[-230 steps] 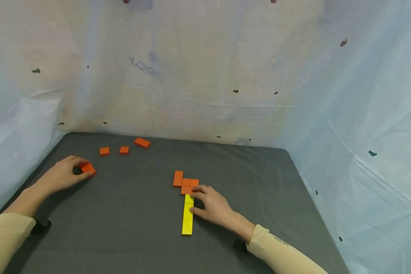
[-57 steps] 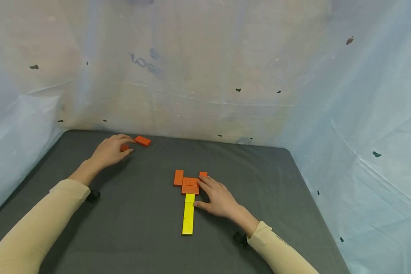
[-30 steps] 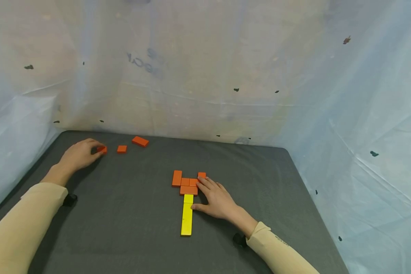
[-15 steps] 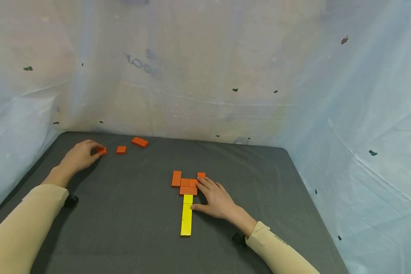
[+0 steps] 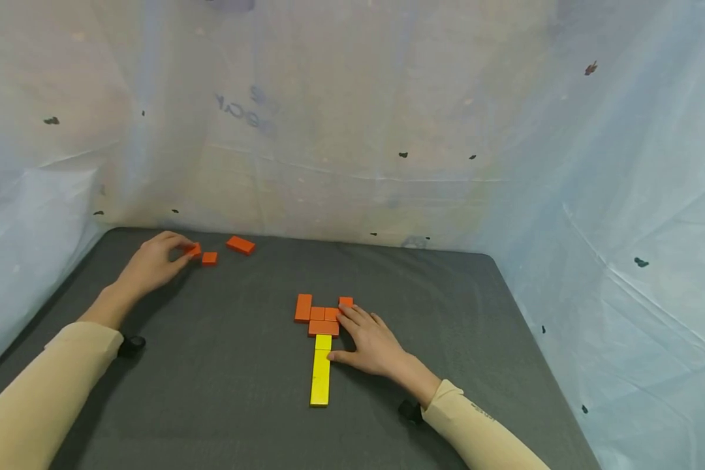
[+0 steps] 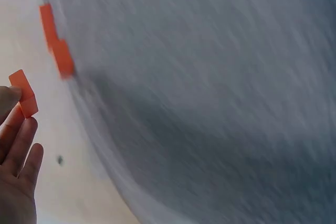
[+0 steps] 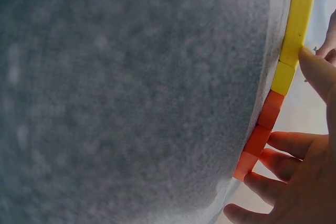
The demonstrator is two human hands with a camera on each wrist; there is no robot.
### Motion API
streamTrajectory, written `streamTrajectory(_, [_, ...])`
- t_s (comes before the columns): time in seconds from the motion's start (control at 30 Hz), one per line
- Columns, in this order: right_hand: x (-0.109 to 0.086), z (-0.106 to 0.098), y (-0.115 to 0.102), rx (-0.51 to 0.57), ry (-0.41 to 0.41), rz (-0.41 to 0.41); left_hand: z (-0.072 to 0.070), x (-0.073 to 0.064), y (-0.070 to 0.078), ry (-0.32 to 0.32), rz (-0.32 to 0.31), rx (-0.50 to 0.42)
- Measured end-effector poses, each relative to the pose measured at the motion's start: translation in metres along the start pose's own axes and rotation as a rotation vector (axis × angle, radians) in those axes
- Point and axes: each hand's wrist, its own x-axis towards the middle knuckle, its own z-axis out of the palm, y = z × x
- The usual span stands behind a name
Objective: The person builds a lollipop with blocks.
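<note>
My left hand (image 5: 155, 264) pinches a small orange block (image 5: 194, 250) between thumb and fingers at the back left; the left wrist view shows the same block (image 6: 23, 94) above the cloth. Just right of it lies a small orange block (image 5: 209, 259), then a longer orange block (image 5: 241, 245). My right hand (image 5: 369, 343), fingers spread and fairly straight, touches the right side of a flat figure. Its thumb meets the long yellow block (image 5: 320, 378), below a small yellow block (image 5: 323, 342). Above are several orange blocks (image 5: 324, 328), partly behind my fingertips.
A dark grey cloth covers the table (image 5: 223, 391). Whitish plastic sheeting (image 5: 329, 117) hangs behind the table and along both sides, close to the back edge where the loose blocks lie.
My left hand has picked up the leftmost loose orange block and carried it right. Since the oldest frame, an orange block has joined the figure's upper right. My right hand stays there.
</note>
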Motion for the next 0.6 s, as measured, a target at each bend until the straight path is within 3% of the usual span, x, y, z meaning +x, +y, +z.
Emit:
streamTrajectory(0.2, [0.001,0.0,0.0,0.01,-0.001,0.002,0.007,0.006,0.032,0.049,0.087,-0.039])
streamTrajectory(0.6, [0.004,0.0,0.002,0.018,0.005,-0.009,0.035,0.03,0.095,0.115,0.232,-0.137])
